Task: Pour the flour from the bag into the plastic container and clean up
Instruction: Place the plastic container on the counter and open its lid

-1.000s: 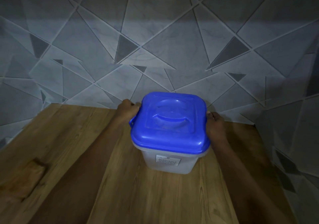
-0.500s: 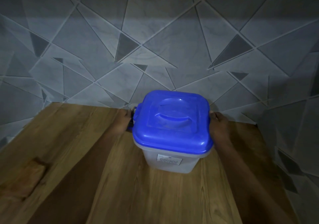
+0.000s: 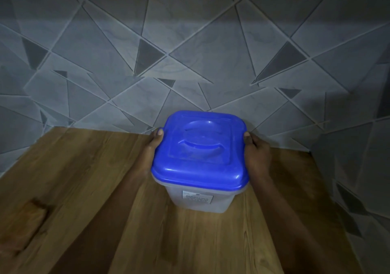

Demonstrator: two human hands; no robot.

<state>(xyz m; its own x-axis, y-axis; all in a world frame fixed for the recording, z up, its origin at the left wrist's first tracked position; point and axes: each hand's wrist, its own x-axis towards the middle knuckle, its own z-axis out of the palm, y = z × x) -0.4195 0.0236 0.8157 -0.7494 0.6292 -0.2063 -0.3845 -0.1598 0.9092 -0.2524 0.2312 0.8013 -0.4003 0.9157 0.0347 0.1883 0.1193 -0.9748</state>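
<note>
Head view: tub point(image 3: 201, 197) with blue lid point(image 3: 200, 149) on sits far-centre on the table point(image 3: 88, 189), near the wall point(image 3: 190, 52). Left hand point(image 3: 152, 147) and right hand point(image 3: 256, 153) grip opposite lid edges, fingers curled on the rim. No flour bag in sight. Step looks like lid handling or moving the tub; next needs an even two-sided pull. Open table near and left; table edge close on the right.

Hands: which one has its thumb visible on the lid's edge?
The left hand; its thumb lies against the blue lid. The right hand shows only knuckles.
</note>
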